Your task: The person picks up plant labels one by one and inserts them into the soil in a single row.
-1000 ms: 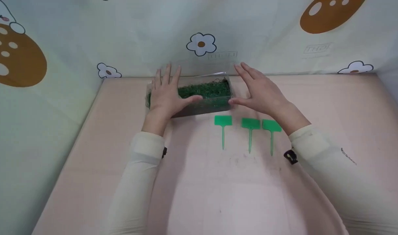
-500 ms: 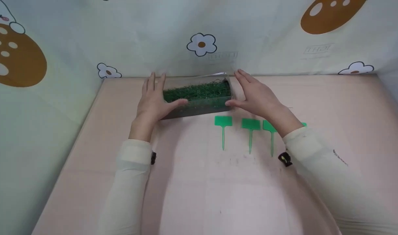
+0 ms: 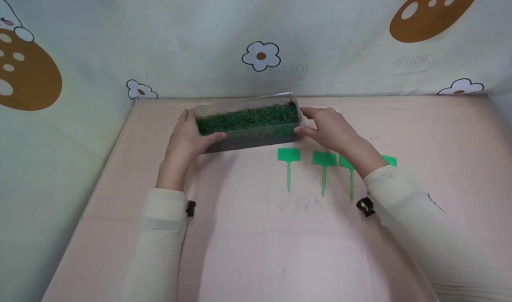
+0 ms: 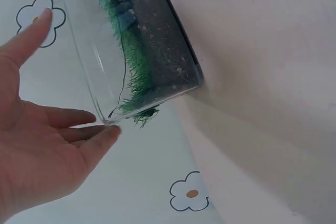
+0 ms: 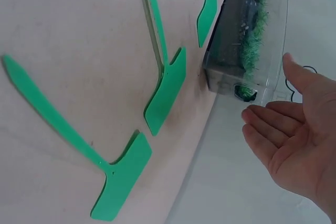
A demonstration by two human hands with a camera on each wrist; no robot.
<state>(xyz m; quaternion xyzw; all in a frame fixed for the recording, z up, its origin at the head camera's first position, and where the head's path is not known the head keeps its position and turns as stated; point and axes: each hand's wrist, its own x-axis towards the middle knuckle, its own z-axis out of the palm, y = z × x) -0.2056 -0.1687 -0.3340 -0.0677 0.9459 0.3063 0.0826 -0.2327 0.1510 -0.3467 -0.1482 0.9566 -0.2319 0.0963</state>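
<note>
A clear rectangular box with green grass inside and a dark layer below stands near the back wall. At its left end is my left hand, thumb along the front side; in the left wrist view the fingertips of this hand meet the box corner. My right hand is at the right end, fingers slightly bent; the right wrist view shows this hand close beside the box end, contact unclear. Green T-shaped tags lie in front of the box.
Several green tags lie in a row on the pink surface, one partly hidden behind the right forearm. Pale cloth with flower and mushroom-like prints rises behind and at the sides. Black wrist devices sit at both cuffs.
My left hand has moved left and toward the near side, to the box's left end, uncovering more grass. My right hand's fingers have lowered and bent beside the right end. The box looks unmoved.
</note>
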